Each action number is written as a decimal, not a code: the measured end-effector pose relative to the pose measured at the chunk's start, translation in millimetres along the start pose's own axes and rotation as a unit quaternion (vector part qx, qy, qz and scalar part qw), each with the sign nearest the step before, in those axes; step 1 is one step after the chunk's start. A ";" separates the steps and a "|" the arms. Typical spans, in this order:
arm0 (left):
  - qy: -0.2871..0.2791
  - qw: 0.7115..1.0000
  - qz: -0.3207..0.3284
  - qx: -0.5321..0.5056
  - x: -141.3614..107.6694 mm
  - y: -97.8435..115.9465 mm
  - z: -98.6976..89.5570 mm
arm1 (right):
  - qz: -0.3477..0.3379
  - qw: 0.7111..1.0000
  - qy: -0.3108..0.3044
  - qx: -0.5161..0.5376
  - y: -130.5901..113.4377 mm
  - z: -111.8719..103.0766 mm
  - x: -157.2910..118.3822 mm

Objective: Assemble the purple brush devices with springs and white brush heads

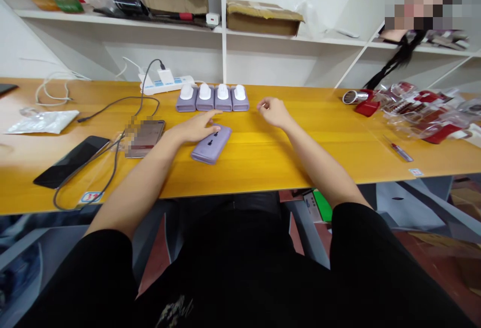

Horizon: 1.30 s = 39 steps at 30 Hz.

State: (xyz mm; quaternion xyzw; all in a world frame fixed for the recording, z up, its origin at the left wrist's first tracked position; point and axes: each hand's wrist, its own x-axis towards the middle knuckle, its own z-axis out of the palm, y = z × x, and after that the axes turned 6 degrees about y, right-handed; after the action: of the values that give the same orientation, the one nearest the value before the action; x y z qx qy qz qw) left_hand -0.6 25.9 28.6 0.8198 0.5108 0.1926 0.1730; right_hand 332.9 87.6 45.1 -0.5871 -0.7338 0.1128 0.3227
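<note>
A flat lavender case [213,147] lies at an angle on the yellow wooden table, with two small dark shapes on its top. My left hand [197,126] reaches over its upper left corner, fingers stretched out and thumb at its top edge. Behind it stands a row of several lavender blocks [187,104], each topped by a white rounded piece [222,91]; my left fingertips are close to their front. To the right of the row, my right hand [276,112] is held with curled fingers pinched together. Whatever may be between those fingertips is too small to make out.
A phone [71,161] and a second device [146,138] lie left, crossed by a dark cable [115,165]. A power strip [168,86] sits behind. At right are a screwdriver [402,152] and plastic-wrapped red items [424,100]. Part of another person shows upper right.
</note>
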 end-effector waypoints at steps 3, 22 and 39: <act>0.025 0.998 -0.059 0.001 -6.5 6.0 2.2 | -0.001 0.988 -0.134 0.074 -11.9 7.7 -24.0; 0.041 0.994 0.072 0.066 -16.1 12.2 15.5 | -0.015 0.939 -0.231 0.255 1.9 32.6 -57.4; 0.070 0.985 0.098 0.128 -25.3 37.8 7.0 | -0.016 0.901 -0.159 0.404 -10.6 58.3 -65.4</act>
State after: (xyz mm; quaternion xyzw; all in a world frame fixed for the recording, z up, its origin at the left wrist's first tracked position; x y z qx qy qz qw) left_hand 21.7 -13.4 37.2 0.8657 0.4594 0.1983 0.0111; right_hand 295.9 35.9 -16.1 -0.3686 -0.6761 0.4863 0.4129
